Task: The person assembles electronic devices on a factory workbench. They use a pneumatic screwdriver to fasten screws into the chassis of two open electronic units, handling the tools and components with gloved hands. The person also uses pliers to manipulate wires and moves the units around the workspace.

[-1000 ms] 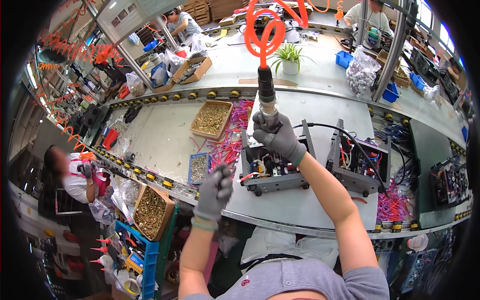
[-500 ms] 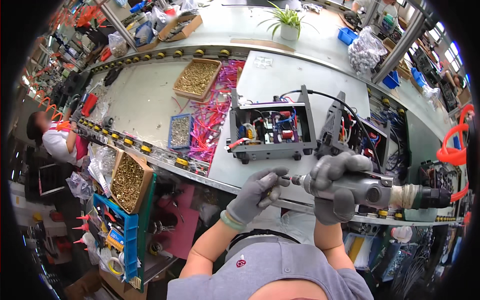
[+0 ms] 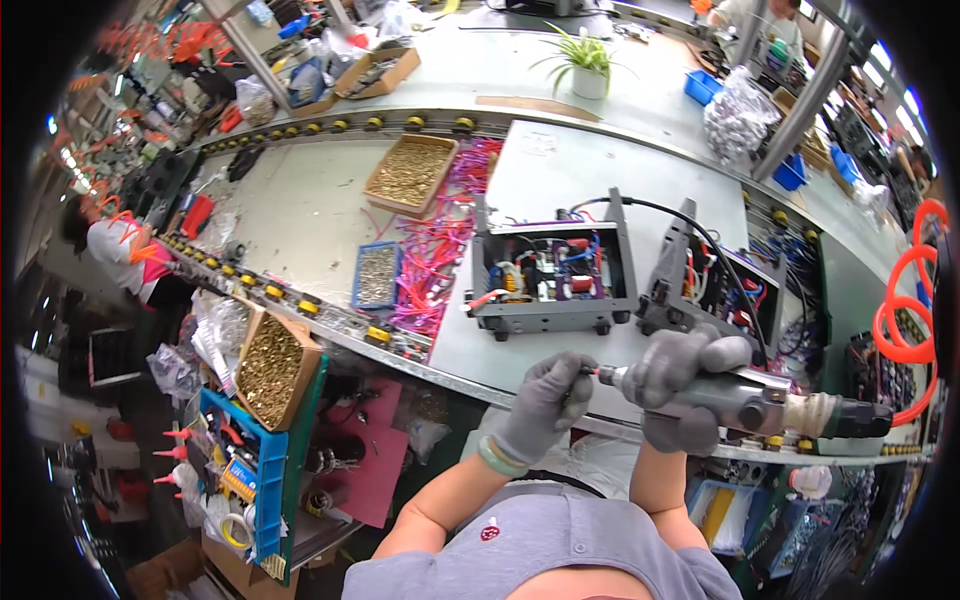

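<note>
My right hand [image 3: 690, 375], in a grey glove, is wrapped round an air screwdriver [image 3: 750, 408] with a silver body, lying level and pointing left. My gloved left hand [image 3: 548, 405] is pinched closed at the screwdriver's bit tip; whatever is between its fingers is too small to make out. Just beyond both hands, an open grey metal chassis [image 3: 555, 318] with a circuit board, red and blue parts and wires rests on the white bench. A second chassis [image 3: 680, 290] stands tilted to its right, with a black cable arching over it.
Left of the chassis lie pink and red wires [image 3: 440, 265], a blue tray of small screws [image 3: 377, 275] and a box of brass-coloured fasteners [image 3: 412, 173]. Another fastener box [image 3: 272, 365] sits nearer, above a blue tool bin [image 3: 268, 490]. An orange coiled air hose [image 3: 905, 325] hangs at right.
My left hand has moved slightly right and its fingers have closed more at the bit tip. The screwdriver has dropped slightly. The whole view has shifted a little.
</note>
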Available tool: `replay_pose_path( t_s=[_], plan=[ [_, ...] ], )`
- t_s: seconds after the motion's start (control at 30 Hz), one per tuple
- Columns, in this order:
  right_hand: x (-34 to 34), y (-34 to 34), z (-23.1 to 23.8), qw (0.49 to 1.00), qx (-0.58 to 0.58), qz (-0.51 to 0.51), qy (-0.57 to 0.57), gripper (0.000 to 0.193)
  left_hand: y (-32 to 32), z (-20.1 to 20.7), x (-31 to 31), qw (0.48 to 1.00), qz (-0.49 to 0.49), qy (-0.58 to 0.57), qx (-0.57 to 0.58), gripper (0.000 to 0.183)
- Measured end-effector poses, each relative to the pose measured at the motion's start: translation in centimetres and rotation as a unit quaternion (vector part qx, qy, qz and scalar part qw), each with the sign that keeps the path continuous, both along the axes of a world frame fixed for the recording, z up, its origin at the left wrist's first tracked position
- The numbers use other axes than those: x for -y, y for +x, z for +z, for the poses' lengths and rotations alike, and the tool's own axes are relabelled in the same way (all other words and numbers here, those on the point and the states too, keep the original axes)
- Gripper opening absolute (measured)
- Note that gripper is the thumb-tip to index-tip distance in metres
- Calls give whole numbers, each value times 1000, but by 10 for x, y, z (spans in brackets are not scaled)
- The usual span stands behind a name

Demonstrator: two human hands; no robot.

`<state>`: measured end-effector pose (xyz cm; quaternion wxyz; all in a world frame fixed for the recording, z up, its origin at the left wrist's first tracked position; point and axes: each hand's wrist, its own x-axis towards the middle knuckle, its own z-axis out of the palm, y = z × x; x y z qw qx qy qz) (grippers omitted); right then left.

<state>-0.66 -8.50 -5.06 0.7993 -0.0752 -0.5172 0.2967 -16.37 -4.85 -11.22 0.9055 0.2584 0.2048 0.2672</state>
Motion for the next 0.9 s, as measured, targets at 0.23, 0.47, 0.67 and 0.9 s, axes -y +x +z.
replay_pose_path(
  t_s=[0.23,0.47,0.67,0.9],
  plan=[
    [11,-37,12,934,-214,-238,-159,56,-4,7,-3,996,67,56,-31,40],
    [10,-3,13,992,-99,-14,-74,58,-43,7,-34,975,49,147,-157,45],
    [19,1,29,979,-158,-69,-107,56,-102,28,-141,674,144,643,-333,15],
    [16,-9,22,980,-146,-33,-130,55,-52,75,-182,340,-201,887,-238,28]
  ],
)
